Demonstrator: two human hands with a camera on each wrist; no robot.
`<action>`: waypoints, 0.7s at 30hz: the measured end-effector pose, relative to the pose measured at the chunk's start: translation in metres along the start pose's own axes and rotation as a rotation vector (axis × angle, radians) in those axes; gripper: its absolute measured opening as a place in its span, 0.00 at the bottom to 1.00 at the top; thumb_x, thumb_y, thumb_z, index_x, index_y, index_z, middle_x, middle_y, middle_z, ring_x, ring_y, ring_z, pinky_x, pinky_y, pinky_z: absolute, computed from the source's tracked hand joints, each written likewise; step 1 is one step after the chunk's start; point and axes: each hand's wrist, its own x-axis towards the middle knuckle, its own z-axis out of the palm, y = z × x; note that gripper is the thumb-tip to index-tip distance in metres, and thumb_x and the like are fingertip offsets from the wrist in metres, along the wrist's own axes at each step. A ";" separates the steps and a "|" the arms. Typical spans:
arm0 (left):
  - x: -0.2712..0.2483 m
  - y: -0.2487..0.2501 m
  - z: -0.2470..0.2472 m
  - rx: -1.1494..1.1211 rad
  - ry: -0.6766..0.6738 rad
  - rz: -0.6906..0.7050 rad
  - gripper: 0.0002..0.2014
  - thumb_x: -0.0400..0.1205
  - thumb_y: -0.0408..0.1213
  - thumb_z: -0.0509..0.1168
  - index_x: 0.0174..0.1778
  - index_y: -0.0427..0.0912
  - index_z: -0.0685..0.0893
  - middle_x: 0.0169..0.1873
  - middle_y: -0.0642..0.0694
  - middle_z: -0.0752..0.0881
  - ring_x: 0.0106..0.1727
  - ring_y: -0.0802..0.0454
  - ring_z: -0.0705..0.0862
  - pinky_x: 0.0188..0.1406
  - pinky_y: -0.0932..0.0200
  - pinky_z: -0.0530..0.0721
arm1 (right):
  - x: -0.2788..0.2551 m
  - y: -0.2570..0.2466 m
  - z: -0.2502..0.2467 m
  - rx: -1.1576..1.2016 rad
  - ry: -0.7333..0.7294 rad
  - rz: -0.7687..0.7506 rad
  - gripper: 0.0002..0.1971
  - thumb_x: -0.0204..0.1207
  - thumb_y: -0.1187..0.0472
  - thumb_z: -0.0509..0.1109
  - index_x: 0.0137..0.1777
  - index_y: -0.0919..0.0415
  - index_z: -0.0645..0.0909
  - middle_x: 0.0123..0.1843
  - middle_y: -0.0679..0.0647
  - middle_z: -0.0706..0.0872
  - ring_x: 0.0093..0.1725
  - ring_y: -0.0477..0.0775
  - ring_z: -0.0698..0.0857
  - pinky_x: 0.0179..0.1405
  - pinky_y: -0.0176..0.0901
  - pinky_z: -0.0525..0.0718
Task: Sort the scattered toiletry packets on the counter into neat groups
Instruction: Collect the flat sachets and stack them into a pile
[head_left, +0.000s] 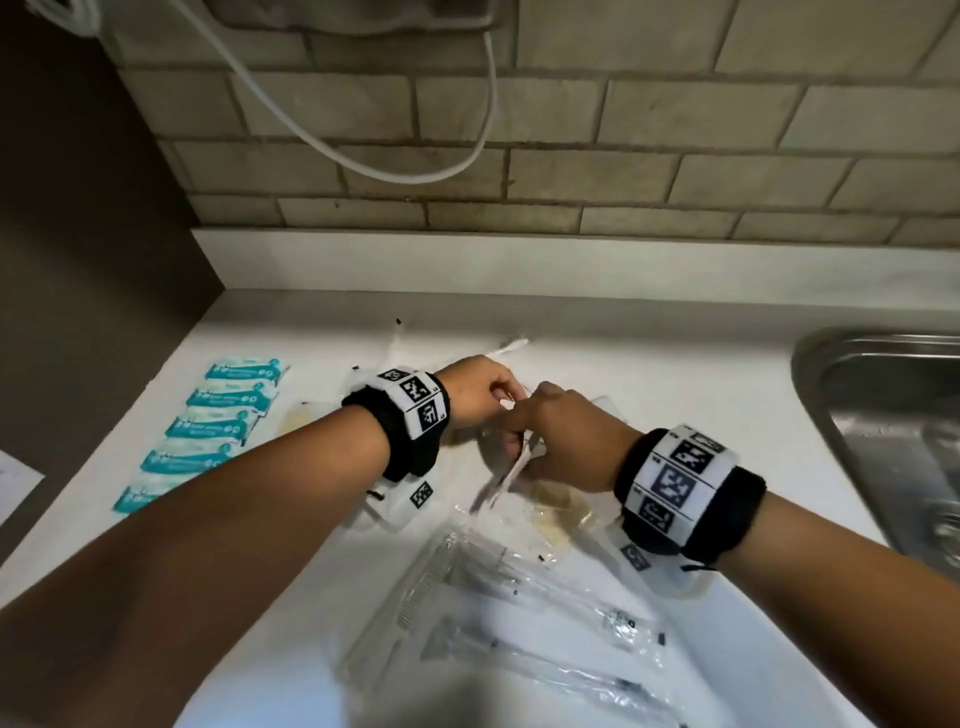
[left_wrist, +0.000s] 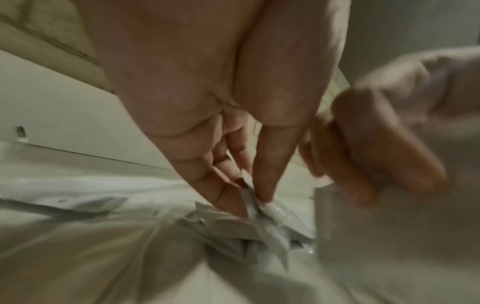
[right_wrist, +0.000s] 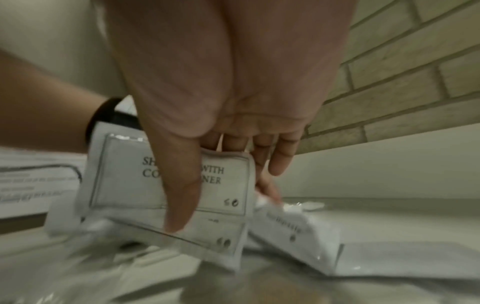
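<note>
Both hands meet over the middle of the white counter (head_left: 701, 374). My right hand (head_left: 524, 441) grips a small stack of white shampoo-with-conditioner sachets (right_wrist: 124, 181), thumb (right_wrist: 179, 205) on the front and fingers behind. My left hand (head_left: 506, 400) pinches the edge of a thin crinkled white packet (left_wrist: 259, 207) between thumb and fingers, right beside the right hand's fingers (left_wrist: 376, 154). Another white packet (right_wrist: 293, 226) lies flat to the right of the stack. Several teal packets (head_left: 208, 431) lie in a neat column on the left. Yellowish sachets (head_left: 556, 514) lie under my right wrist.
Clear-wrapped combs and long-handled items (head_left: 519, 623) are piled at the near edge. A steel sink (head_left: 883, 415) is set into the counter on the right. A brick-tiled wall with a hanging white cable (head_left: 415, 176) runs along the back. A brown panel (head_left: 78, 234) closes the left side.
</note>
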 end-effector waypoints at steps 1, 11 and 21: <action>0.000 0.001 0.004 0.001 -0.009 -0.021 0.09 0.76 0.27 0.72 0.50 0.40 0.89 0.36 0.49 0.86 0.28 0.59 0.79 0.27 0.69 0.76 | -0.004 0.003 -0.004 0.016 -0.014 0.005 0.09 0.68 0.57 0.78 0.46 0.49 0.83 0.43 0.42 0.82 0.52 0.50 0.74 0.52 0.47 0.77; 0.019 0.010 0.005 0.410 0.176 -0.171 0.14 0.77 0.48 0.71 0.47 0.40 0.90 0.46 0.43 0.91 0.48 0.45 0.88 0.52 0.53 0.87 | -0.018 0.032 -0.019 0.126 0.000 0.128 0.20 0.71 0.61 0.78 0.33 0.47 0.67 0.35 0.44 0.78 0.40 0.53 0.78 0.37 0.43 0.74; 0.022 0.016 0.019 0.099 0.304 -0.122 0.06 0.77 0.30 0.66 0.44 0.47 0.83 0.39 0.48 0.82 0.38 0.48 0.80 0.29 0.64 0.75 | -0.021 0.042 -0.024 0.192 0.044 0.163 0.11 0.73 0.64 0.74 0.49 0.55 0.74 0.38 0.44 0.78 0.36 0.45 0.77 0.31 0.32 0.70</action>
